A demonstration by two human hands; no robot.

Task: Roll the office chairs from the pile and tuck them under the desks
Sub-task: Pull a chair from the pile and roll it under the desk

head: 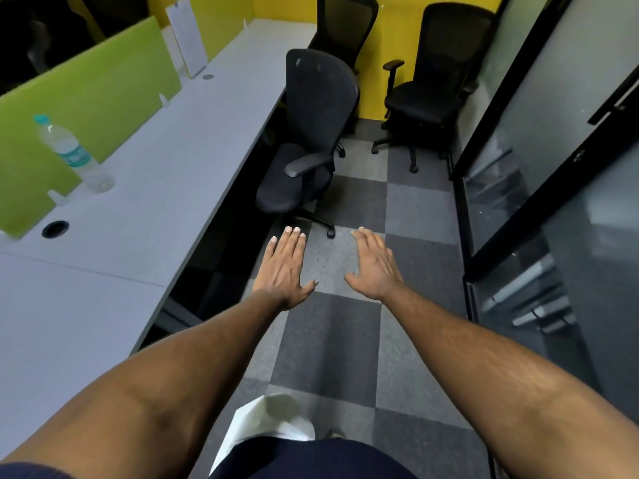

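Left hand: left hand [283, 267] flat, fingers spread wide, holding nothing.
Right hand: right hand [375, 267] likewise wide, empty.
Chairs: 3 black mesh-backed office chairs [311, 133]; nearest beside long grey desk [155, 174].

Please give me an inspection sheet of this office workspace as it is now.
Surface: grey desk with green divider.
Job's things: nearest chair at the desk edge, second chair behind it, third chair by the glass partition.
Clutter: water bottle standing on the desk.
Grippers: left hand and right hand open, stretched forward above the carpet, holding nothing.
Cables: nothing seen.
Surroundings: yellow wall behind the chairs.
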